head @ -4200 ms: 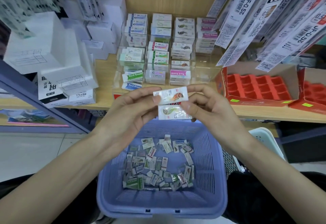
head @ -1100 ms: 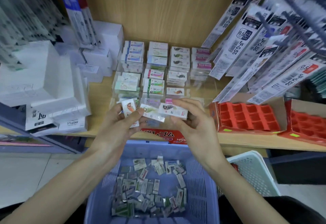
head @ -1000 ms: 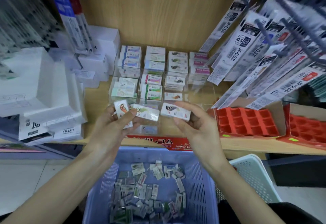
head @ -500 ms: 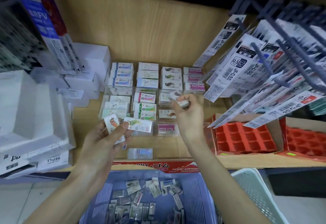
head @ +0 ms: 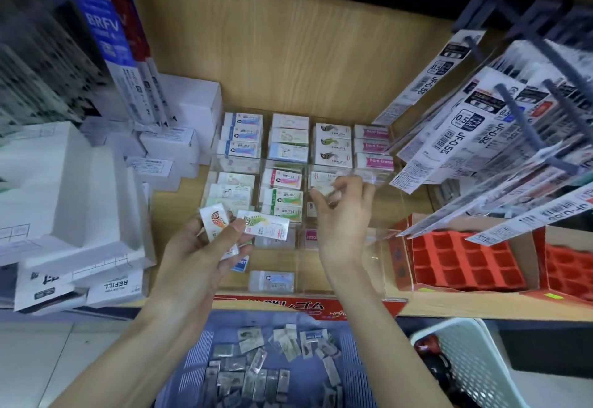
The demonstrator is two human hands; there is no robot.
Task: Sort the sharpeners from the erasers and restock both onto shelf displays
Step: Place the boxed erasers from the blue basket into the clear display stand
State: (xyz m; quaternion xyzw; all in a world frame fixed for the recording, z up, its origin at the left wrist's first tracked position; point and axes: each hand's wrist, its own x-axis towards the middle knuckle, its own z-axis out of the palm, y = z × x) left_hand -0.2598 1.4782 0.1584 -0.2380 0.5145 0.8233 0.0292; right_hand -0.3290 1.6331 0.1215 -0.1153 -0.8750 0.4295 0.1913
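Hands: parted, no longer together in front of the display case. Right hand: gone up to the case's middle row, fingers curled, pinching one eraser at the tips. Likely about to slot it in, so one piece nearly shelved. Left hand: waiting at the case's front left, clamped on two more erasers, thumb on top. Below the case, basket with plenty left to sort.
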